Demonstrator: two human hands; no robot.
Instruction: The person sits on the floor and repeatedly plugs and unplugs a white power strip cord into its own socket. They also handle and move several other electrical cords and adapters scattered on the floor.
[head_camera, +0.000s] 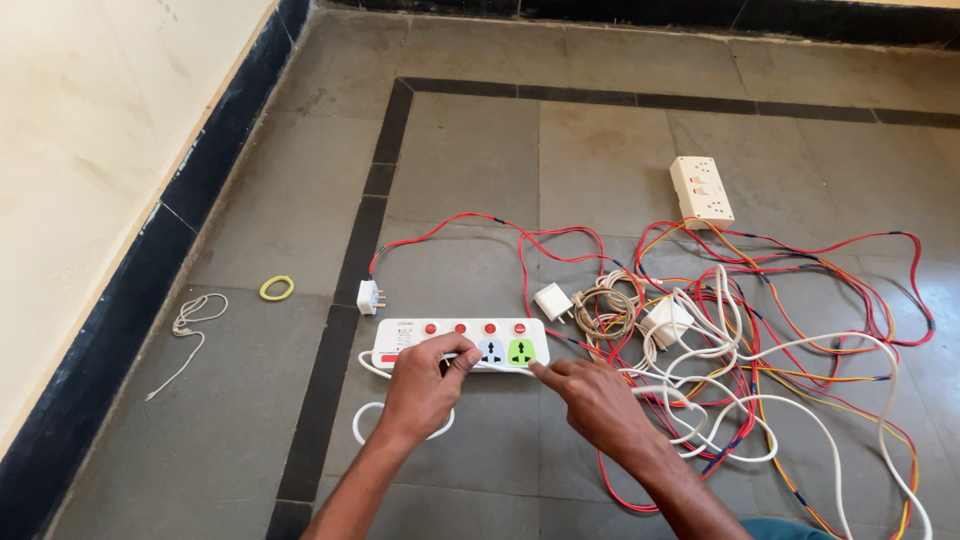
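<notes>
Two hands meet at a white power strip (460, 343) lying on the grey tiled floor (470, 160), near the middle. The left hand (425, 385) pinches a thin white cable (372, 420) against the strip's near edge, steadying it; the right hand (598, 400) is loosely curled, holding nothing, its forefinger touching the green socket. A tangle of red and white wires (760, 350) spreads right, reaching a cream switchboard (701, 190) farther off.

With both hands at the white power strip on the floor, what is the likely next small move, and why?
Probably a steadier grip and a slight lift or turn of the power strip. The left hand covers its near edge with fingers curled over the sockets, the right hand points a fingertip at its right end, and its white cable loops loose beneath, so the strip looks free to move.
</notes>
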